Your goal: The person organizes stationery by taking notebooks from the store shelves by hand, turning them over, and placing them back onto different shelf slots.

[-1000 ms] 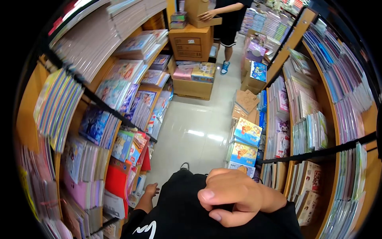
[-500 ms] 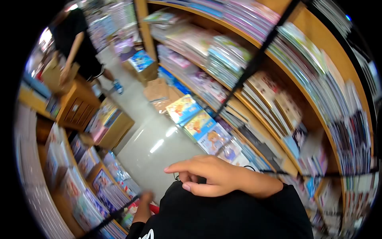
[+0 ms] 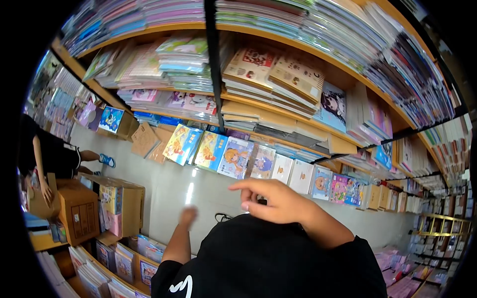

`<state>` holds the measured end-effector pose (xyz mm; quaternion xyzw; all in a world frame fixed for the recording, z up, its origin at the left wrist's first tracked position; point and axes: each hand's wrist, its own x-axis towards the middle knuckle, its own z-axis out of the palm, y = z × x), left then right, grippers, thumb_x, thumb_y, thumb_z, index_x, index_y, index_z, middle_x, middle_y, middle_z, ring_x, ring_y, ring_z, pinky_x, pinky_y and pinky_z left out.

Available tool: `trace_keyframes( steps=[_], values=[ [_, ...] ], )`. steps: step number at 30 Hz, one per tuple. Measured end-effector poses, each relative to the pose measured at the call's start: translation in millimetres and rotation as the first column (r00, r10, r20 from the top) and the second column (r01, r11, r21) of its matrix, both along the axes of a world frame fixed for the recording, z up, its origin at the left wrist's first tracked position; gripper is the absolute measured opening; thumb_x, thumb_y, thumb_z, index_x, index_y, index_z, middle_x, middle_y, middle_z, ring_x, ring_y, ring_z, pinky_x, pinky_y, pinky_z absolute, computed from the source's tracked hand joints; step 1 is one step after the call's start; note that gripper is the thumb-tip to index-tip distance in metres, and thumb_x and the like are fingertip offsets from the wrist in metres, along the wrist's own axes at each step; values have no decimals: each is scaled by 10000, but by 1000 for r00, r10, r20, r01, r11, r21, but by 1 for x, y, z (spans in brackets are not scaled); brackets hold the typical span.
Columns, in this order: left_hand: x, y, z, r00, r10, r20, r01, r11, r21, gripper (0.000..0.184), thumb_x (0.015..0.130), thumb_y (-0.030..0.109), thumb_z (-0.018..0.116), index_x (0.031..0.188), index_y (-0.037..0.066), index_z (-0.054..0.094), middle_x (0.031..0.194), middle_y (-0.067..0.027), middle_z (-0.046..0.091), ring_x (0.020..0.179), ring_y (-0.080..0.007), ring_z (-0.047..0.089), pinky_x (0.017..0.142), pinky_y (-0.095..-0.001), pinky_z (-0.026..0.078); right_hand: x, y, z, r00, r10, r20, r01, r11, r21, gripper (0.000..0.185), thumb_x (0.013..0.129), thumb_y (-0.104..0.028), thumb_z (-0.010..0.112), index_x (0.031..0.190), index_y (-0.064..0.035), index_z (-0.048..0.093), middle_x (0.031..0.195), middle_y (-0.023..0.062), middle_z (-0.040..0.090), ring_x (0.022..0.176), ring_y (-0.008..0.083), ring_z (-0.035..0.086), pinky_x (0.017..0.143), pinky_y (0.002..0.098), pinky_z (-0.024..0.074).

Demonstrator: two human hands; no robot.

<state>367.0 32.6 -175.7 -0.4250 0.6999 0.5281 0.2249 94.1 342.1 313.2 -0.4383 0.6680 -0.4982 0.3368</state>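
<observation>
My right hand (image 3: 271, 199) is held in front of my black shirt (image 3: 268, 253). Its index finger points left, the other fingers are loosely bent, and nothing shows in it. Lower on the left hangs my left hand (image 3: 188, 217) above the grey floor; it is smeared, so its fingers cannot be made out. Beyond the right hand runs a row of stacked booklets: a yellow and blue one (image 3: 209, 150), a lilac one with a cartoon figure (image 3: 236, 157), and a white one (image 3: 301, 177). Neither hand touches them.
A tall wooden shelf (image 3: 164, 25) packed with notebooks spans the far side. At left, a person (image 3: 52, 151) in dark clothes touches an open carton (image 3: 43, 198), near a brown box (image 3: 78, 211). Low shelves (image 3: 131, 256) with booklets stand at lower left. Yellow metal rungs (image 3: 439, 226) show at right.
My view has swung right, bringing more of the shelf and booklet row into sight. My right hand keeps its pointing shape. The left hand now appears above the floor, away from the low shelves.
</observation>
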Motion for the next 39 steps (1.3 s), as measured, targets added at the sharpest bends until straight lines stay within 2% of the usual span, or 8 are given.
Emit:
trace_keyframes(
  steps=[8, 16, 20, 26, 28, 31, 32, 39],
  values=[
    [-168, 123, 142, 962, -85, -259, 122, 984, 132, 371, 926, 221, 632, 1150, -73, 605, 973, -133, 675, 901, -200, 654, 766, -339, 551, -124, 78, -77, 854, -502, 133, 502, 864, 41, 316, 895, -94, 606, 1205, -35, 589, 856, 5, 638, 751, 68, 563, 663, 241, 468],
    [-375, 144, 281, 624, -194, -757, -70, 951, -301, 366, 947, 215, 627, 1223, -19, 578, 1118, -120, 658, 1031, -207, 622, 880, -328, 493, -248, 147, -137, 495, -839, 226, 852, 520, 63, 223, 900, -169, 625, 1062, -21, 583, 881, 36, 622, 750, 81, 567, 604, 221, 445],
    [-468, 159, 361, 458, -531, -713, -120, 758, -641, 506, 920, 273, 649, 1296, -35, 510, 1275, -211, 557, 1214, -343, 513, 1008, -425, 414, -302, 143, -157, 380, -925, 2, 921, 379, 85, 691, 833, -493, 715, 1196, 67, 537, 1020, 141, 650, 863, 210, 632, 768, 336, 518],
    [-554, 182, 352, 516, -587, -624, -87, 688, -720, 698, 870, 377, 677, 1375, -37, 430, 1205, -250, 538, 1128, -412, 518, 964, -475, 427, -346, 115, -163, 421, -905, 64, 830, 413, 376, 863, 746, -663, 703, 1205, 56, 571, 1109, 144, 609, 939, 186, 578, 757, 293, 475],
    [-555, 191, 355, 561, -574, -597, -71, 685, -725, 756, 859, 413, 684, 1377, -61, 403, 1160, -260, 526, 1094, -411, 523, 938, -485, 437, -344, 112, -160, 343, -938, 52, 878, 340, 336, 927, 735, -654, 713, 1189, 142, 573, 1053, 225, 665, 1082, 275, 609, 900, 342, 482],
    [-548, 207, 356, 478, -631, -612, -60, 671, -739, 796, 852, 421, 694, 1373, -90, 376, 1122, -281, 511, 1021, -432, 525, 914, -493, 442, -345, 119, -149, 239, -945, 224, 873, 310, 377, 851, 777, -667, 645, 1297, 2, 576, 1214, 187, 620, 1091, 283, 597, 890, 379, 481],
    [-544, 215, 359, 485, -621, -616, -32, 691, -722, 796, 855, 412, 691, 1384, -89, 370, 1121, -279, 510, 1031, -429, 519, 918, -492, 438, -346, 127, -145, 259, -885, 386, 828, 409, 382, 826, 811, -655, 619, 1445, -154, 453, 1452, 114, 456, 1315, 270, 419, 982, 477, 411],
    [-537, 206, 356, 460, -609, -646, 16, 733, -680, 712, 903, 365, 652, 1413, -52, 382, 1283, -264, 520, 1162, -403, 484, 1013, -480, 387, -341, 127, -134, 281, -883, 377, 801, 432, 414, 807, 870, -667, 543, 1493, -178, 388, 1514, 99, 395, 1381, 266, 344, 1028, 485, 364]
  ],
)
